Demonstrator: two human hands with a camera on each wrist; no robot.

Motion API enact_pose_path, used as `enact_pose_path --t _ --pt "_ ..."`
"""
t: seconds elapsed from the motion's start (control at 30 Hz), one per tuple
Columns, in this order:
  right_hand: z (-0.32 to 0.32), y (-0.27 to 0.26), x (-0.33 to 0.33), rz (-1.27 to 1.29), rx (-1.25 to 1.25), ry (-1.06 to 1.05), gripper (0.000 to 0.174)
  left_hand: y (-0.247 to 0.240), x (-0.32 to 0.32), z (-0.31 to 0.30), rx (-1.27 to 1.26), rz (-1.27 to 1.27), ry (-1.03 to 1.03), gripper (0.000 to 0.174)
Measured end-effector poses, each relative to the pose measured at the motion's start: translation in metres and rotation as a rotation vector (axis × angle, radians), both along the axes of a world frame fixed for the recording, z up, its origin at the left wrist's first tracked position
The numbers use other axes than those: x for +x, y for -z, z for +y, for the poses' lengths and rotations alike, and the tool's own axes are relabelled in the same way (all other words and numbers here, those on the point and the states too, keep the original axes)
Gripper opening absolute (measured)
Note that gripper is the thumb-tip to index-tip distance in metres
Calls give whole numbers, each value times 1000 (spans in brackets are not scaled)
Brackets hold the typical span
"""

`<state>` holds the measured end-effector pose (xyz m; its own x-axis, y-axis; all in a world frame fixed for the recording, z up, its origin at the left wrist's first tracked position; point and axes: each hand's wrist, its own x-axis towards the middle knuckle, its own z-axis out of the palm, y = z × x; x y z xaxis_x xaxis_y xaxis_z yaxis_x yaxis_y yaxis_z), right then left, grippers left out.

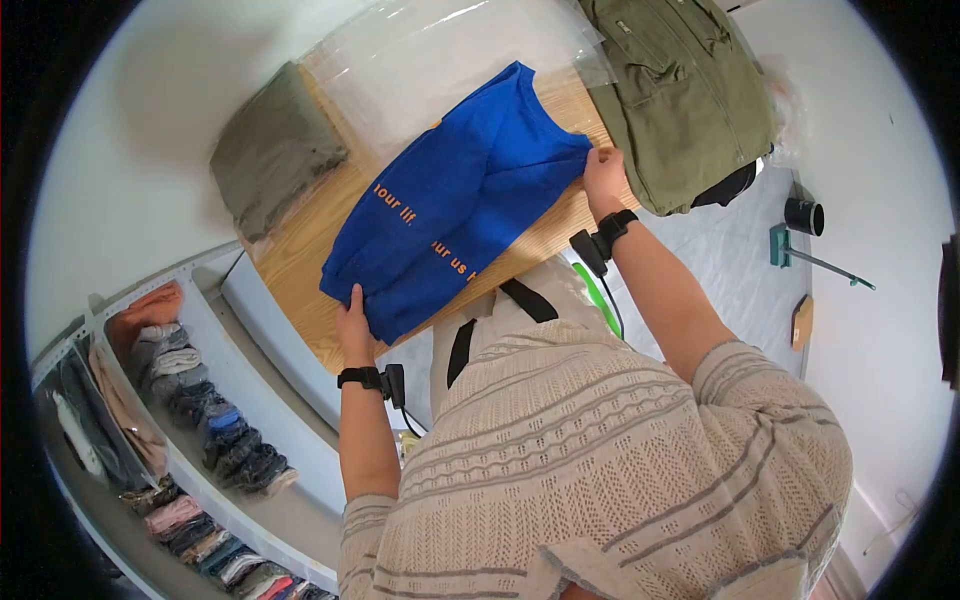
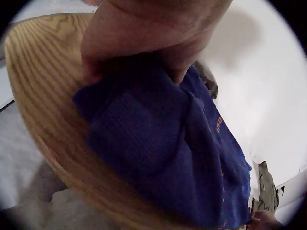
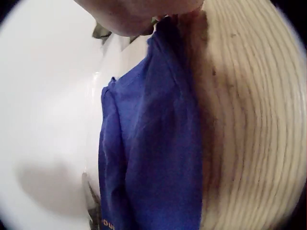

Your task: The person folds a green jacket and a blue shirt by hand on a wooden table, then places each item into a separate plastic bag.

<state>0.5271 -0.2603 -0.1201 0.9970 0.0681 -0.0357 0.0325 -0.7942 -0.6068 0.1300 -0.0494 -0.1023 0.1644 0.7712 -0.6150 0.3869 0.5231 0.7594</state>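
Note:
A blue garment [image 1: 450,200] with orange lettering lies folded lengthwise on a wooden table [image 1: 290,245]. The left hand [image 1: 355,330] grips its lower left end; in the left wrist view the thumb and fingers of that hand [image 2: 148,33] straddle the blue cloth [image 2: 144,129], fingertips partly hidden. At the upper right corner, near the neckline, the right hand [image 1: 603,178] pinches the cloth. In the right wrist view, the right hand [image 3: 144,14] holds the gathered corner of the blue fabric [image 3: 163,120] at the top.
Clear plastic bags [image 1: 430,70] lie behind the garment. A bagged grey-green item [image 1: 275,150] sits at the table's left, and olive garments [image 1: 690,100] at the right. Shelves with folded clothes [image 1: 215,410] stand lower left; a dustpan [image 1: 780,245] is on the floor at right.

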Motion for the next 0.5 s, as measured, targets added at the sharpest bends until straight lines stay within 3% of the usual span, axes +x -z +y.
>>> enact_pose_path --t 0.07,0.13,0.2,0.3,0.43,0.5 --pt "13 -8 -6 -59 -14 55 25 7 -7 6 -97 -40 20 57" --pt "30 -32 -16 -322 87 -455 34 -8 -2 4 -138 -44 19 59" --pt "54 -57 -35 -354 158 -811 38 -15 -1 3 -176 -46 19 61" --pt "72 -64 -86 -239 120 -1146 45 -13 -2 3 -154 -65 68 63" --pt "71 -34 -132 -266 -26 -1390 46 -34 13 -5 -73 -84 37 59" --pt "66 -19 -132 -255 -71 -1411 48 -45 15 -7 -59 -121 6 59"
